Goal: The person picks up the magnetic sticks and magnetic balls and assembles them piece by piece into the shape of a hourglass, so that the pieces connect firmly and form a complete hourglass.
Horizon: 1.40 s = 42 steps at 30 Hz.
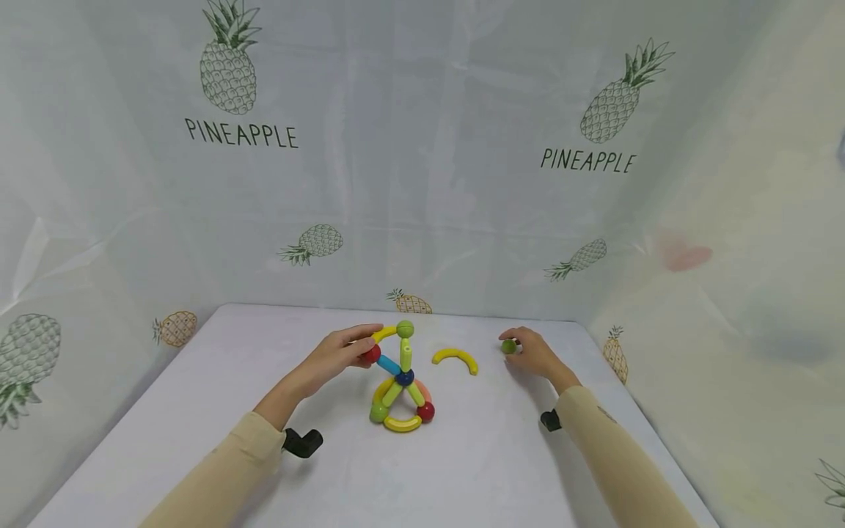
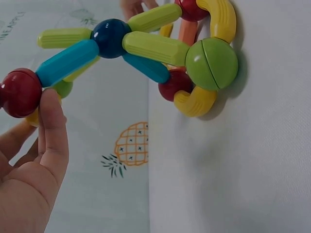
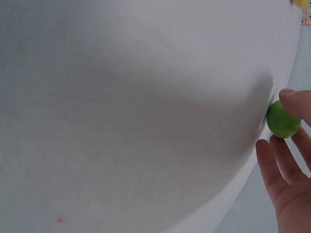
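Observation:
A magnetic stick-and-ball structure [image 1: 405, 378] stands on the table, with a dark blue ball [image 2: 111, 38] at its middle. Lime sticks slope down to a base ring of yellow and orange curved sticks, joined by red and green balls. At its upper left, my left hand [image 1: 333, 360] grips the red ball [image 2: 22, 92] and the yellow curved stick [image 1: 384, 334] beside it; its fingers partly hide that stick. A green ball [image 1: 405, 329] tops the upright lime stick. Off to the right, my right hand [image 1: 533, 355] pinches a loose green ball [image 3: 283, 119] between thumb and fingers, at the tabletop.
A loose yellow curved stick [image 1: 455, 357] lies on the white table [image 1: 488, 462] between the structure and my right hand. A pineapple-print curtain [image 1: 422, 183] hangs behind the table's back edge and along the sides. Black wrist mounts [image 1: 303, 443] hang under both forearms.

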Each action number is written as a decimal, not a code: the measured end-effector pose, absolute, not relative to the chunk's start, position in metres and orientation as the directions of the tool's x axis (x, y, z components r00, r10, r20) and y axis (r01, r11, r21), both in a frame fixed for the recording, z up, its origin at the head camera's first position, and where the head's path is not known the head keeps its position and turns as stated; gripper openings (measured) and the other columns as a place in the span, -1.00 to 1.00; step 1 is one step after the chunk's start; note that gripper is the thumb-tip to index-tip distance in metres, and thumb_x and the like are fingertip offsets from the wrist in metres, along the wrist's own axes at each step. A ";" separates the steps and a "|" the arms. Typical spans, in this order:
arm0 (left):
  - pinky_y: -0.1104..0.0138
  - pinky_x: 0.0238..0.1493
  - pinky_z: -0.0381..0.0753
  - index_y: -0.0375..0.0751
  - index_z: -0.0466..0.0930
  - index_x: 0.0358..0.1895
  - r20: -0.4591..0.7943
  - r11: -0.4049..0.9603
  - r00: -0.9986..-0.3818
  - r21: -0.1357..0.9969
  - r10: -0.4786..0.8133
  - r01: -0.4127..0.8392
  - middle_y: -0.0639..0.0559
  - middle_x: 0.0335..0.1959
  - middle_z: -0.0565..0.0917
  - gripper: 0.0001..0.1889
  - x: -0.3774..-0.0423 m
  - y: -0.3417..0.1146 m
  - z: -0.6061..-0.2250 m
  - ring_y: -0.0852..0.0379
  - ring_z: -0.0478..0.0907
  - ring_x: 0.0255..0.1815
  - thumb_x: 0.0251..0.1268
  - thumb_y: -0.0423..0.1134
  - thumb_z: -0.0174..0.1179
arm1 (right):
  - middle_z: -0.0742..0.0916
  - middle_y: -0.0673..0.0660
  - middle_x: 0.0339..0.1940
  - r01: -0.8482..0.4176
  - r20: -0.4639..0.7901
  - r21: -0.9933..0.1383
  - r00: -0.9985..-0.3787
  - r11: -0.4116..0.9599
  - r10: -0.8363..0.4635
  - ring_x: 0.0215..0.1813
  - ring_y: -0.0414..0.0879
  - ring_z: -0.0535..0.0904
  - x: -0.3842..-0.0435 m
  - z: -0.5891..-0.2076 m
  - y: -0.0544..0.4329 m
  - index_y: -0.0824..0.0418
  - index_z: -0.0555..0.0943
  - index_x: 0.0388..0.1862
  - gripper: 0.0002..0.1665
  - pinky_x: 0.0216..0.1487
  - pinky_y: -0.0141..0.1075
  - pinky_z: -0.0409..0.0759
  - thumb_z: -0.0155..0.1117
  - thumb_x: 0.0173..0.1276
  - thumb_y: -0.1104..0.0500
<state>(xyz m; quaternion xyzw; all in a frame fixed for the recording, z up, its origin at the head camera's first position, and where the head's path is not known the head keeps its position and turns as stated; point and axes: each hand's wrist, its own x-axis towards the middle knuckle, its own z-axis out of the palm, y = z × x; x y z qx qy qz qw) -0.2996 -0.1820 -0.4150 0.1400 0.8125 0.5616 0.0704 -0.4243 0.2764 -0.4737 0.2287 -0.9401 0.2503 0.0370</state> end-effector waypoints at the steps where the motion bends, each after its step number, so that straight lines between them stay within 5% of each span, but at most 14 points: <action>1: -0.10 0.42 0.54 0.00 0.38 0.61 0.045 0.329 -0.951 0.932 0.307 0.151 -0.20 0.42 0.57 -0.45 -0.300 -0.182 -0.415 0.02 0.75 0.08 0.69 0.03 0.09 | 0.70 0.30 0.19 -0.448 0.183 -0.455 -0.893 0.770 -0.412 0.19 0.25 0.61 -0.424 -0.473 0.276 0.33 0.63 0.26 -0.50 0.26 0.19 0.60 0.45 0.35 0.41; 19: -0.08 0.42 0.55 0.01 0.38 0.61 0.043 0.326 -0.951 0.934 0.306 0.147 -0.22 0.42 0.56 -0.45 -0.301 -0.183 -0.417 0.02 0.75 0.08 0.69 0.03 0.08 | 0.77 0.17 0.13 -0.449 0.161 -0.499 -0.889 0.741 -0.430 0.07 0.07 0.72 -0.414 -0.460 0.257 0.31 0.69 0.20 -0.61 0.15 -0.02 0.73 0.44 0.41 0.35; 42: -0.07 0.40 0.56 -0.01 0.38 0.61 0.051 0.325 -0.949 0.933 0.312 0.157 -0.23 0.41 0.57 -0.45 -0.301 -0.184 -0.418 0.00 0.75 0.10 0.69 0.02 0.09 | 0.79 0.06 0.07 -0.678 0.392 -0.571 -0.721 0.463 -0.572 0.00 -0.07 0.78 -0.347 -0.395 0.162 0.20 0.69 0.21 -0.57 0.08 -0.29 0.76 0.53 0.38 0.28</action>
